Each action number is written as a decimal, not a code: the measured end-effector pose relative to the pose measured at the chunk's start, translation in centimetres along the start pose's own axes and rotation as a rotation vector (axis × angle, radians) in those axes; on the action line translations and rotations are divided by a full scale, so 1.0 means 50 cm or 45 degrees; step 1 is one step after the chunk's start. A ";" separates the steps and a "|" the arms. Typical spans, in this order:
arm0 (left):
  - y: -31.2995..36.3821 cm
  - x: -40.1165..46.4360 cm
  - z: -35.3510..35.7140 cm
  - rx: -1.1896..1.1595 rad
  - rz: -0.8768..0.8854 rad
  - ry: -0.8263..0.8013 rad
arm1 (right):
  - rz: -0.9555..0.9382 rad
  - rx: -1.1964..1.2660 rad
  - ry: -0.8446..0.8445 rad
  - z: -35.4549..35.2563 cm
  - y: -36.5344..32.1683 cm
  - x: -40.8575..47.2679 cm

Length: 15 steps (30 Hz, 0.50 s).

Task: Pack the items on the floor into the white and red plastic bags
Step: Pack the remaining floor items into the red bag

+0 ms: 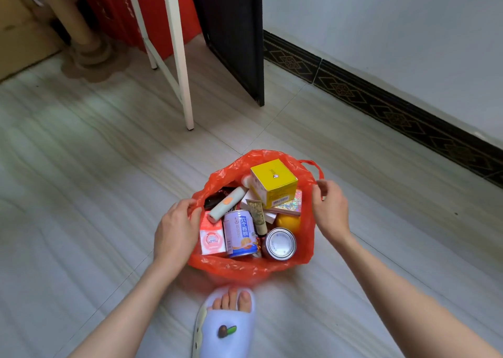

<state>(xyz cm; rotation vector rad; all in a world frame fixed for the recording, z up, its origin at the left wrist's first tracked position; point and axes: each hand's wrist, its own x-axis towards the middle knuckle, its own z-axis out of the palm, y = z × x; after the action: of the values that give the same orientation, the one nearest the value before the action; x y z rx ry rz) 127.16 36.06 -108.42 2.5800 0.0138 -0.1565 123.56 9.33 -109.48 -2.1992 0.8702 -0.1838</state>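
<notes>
A red plastic bag [239,269] stands open on the floor in front of me, full of items. Inside lie a yellow box [273,183], a blue and white can [241,233], a silver-topped can [280,244], a pink box [212,238], a white tube [226,203], a glittery box [290,203] and an orange fruit [288,221]. My left hand [177,227] grips the bag's left rim. My right hand [330,208] pinches the right rim beside the handle [313,165]. No white bag is in view.
My foot in a pale blue slipper [226,325] stands just in front of the bag. White table legs [179,58] and a black panel [234,36] stand behind. A wall with dark patterned skirting [394,107] runs along the right. Cardboard boxes [19,25] sit far left.
</notes>
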 end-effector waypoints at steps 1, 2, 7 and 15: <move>0.002 0.007 0.001 -0.011 0.020 0.046 | 0.033 -0.027 -0.015 -0.005 0.007 0.029; 0.005 0.015 0.003 -0.013 0.038 0.079 | 0.064 -0.057 -0.049 -0.006 0.015 0.058; 0.029 0.062 0.005 0.080 0.109 0.207 | 0.209 0.078 -0.337 0.018 0.032 0.133; 0.054 0.135 -0.025 0.028 0.199 0.219 | 0.154 0.185 -0.182 0.004 -0.009 0.124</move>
<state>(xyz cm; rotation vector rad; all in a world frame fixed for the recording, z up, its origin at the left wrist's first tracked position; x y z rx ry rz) 134.14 34.30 -106.70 2.5964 -0.1260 0.1234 128.56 5.71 -110.10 -1.9927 0.8790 -0.0296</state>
